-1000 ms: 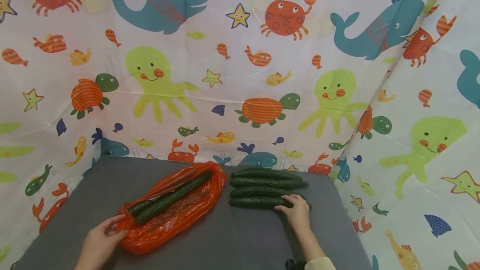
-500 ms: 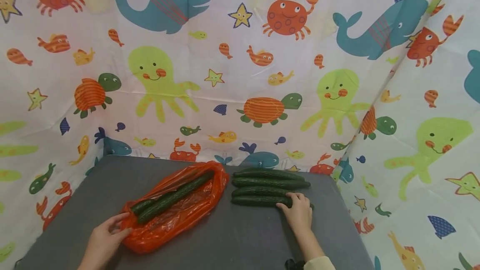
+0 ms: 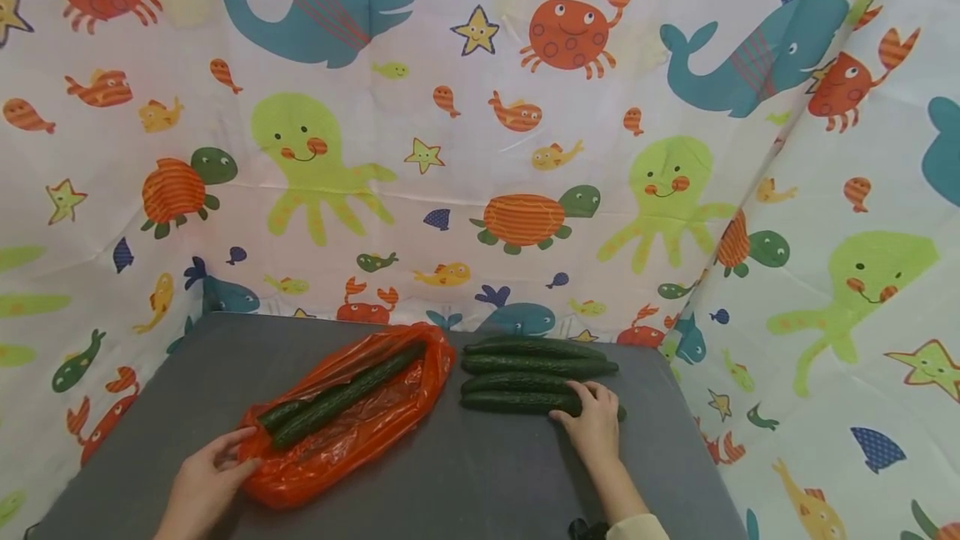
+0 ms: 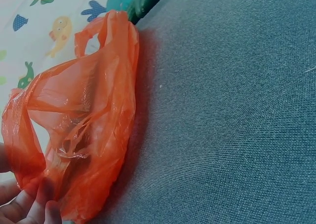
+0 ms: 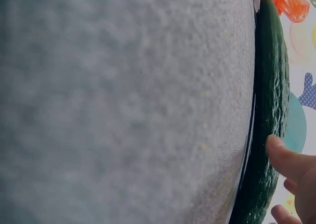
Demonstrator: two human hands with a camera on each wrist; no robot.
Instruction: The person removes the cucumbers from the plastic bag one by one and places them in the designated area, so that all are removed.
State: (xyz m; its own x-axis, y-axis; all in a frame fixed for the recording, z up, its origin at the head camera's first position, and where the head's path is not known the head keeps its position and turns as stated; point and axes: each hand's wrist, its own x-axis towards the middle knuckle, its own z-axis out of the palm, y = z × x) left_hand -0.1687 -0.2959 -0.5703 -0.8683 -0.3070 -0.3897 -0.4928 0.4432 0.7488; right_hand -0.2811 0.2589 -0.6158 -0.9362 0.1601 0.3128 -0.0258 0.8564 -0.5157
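Note:
At the left, an orange plastic bag (image 3: 360, 448) lies with its mouth spread, and two cucumbers (image 3: 330, 411) show inside it. My left hand (image 3: 206, 482) pinches the bag's near left edge; in the left wrist view the fingers (image 4: 37, 204) hold the thin film. To the right, several dark green cucumbers (image 3: 536, 363) lie side by side. My right hand (image 3: 596, 427) grips the nearest cucumber (image 3: 517, 402) toward its right end, thumb on the near side and fingers over the top. The right wrist view shows the thumb against that cucumber (image 5: 269, 85).
Everything lies on a grey cloth-covered table (image 3: 480, 473). Behind and to the sides hangs a white curtain (image 3: 465, 132) printed with sea animals. A small black object (image 3: 587, 530) sits by the right wrist at the front.
The right hand's fingers have shifted slightly on the nearest cucumber. The left hand, bag and cucumbers stay in place; the head view sways slightly.

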